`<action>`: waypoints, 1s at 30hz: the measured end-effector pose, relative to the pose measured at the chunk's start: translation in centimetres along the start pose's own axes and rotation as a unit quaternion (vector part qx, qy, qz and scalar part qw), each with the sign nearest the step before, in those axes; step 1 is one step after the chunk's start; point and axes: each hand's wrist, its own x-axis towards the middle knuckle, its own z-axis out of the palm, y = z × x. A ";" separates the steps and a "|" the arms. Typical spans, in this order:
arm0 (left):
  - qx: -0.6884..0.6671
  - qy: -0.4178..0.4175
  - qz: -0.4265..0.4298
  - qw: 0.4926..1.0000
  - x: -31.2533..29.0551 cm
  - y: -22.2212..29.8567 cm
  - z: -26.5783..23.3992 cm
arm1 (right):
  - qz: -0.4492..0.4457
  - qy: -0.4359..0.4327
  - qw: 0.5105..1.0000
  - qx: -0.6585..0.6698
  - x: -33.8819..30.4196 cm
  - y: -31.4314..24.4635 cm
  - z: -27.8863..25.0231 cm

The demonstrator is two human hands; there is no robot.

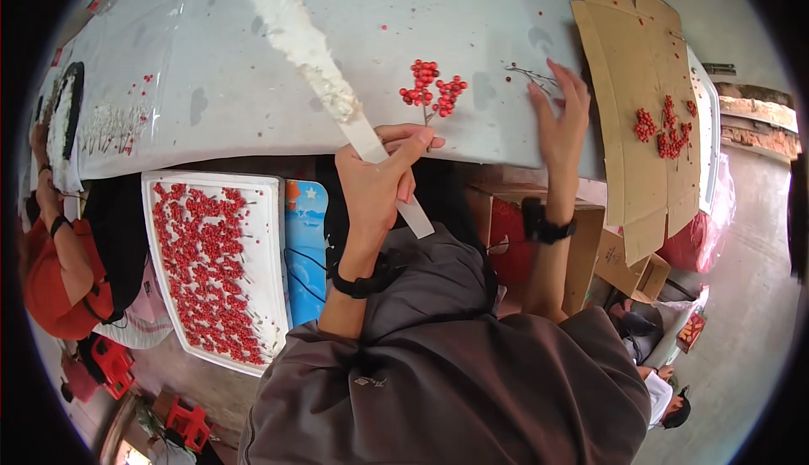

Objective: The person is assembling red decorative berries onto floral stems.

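Observation:
My left hand point(375, 174) is closed over the table's front edge, gripping two things. One is a flat white stick point(367, 138), its upper length coated in lumpy white material. The other is a sprig of red artificial berries point(434, 90), its short stem pinched between thumb and fingers. To the right, my right hand point(560, 123) is open, fingers stretched and apart. Its fingertips are beside a dark, bare branched twig point(533, 75) lying on the table; whether they touch it I cannot tell.
The pale table point(337, 140) carries flattened cardboard point(628, 111) with berry sprigs point(670, 132) at right. Below left, a white foam tray point(274, 271) holds many berry sprigs point(202, 271). A cardboard box point(581, 254) stands beneath. Another person point(67, 263) works at far left.

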 end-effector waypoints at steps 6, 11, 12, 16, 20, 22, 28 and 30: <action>0.023 -0.015 -0.044 0.999 -0.7 -0.2 -0.1 | -0.017 -0.054 0.998 -0.028 0.6 2.4 0.8; 0.021 -0.060 -0.037 0.997 -2.4 -0.8 -1.3 | 0.063 -0.016 0.991 0.120 -1.4 1.5 -1.1; 0.030 -0.071 -0.046 0.996 -3.2 -0.7 -1.3 | 0.081 -0.021 0.981 0.173 -1.7 0.0 -1.9; 0.060 -0.119 -0.073 0.988 -6.2 -0.2 -1.5 | 0.062 -0.032 0.953 0.294 -1.7 -5.1 -3.9; 0.124 -0.159 -0.088 0.975 -8.8 -0.3 -1.8 | -0.075 -0.050 0.938 0.334 -0.8 -8.3 -5.9; 0.149 -0.174 -0.083 0.970 -9.9 -1.1 -1.9 | -0.123 -0.044 0.931 0.341 -0.6 -9.7 -6.9; 0.277 -0.078 0.095 0.953 -11.5 -5.0 -2.6 | -0.229 0.029 0.950 0.208 -1.6 -12.9 -9.3; 0.315 -0.047 0.102 0.942 -11.4 -5.6 -2.8 | -0.239 0.043 0.952 0.188 -2.2 -13.5 -9.8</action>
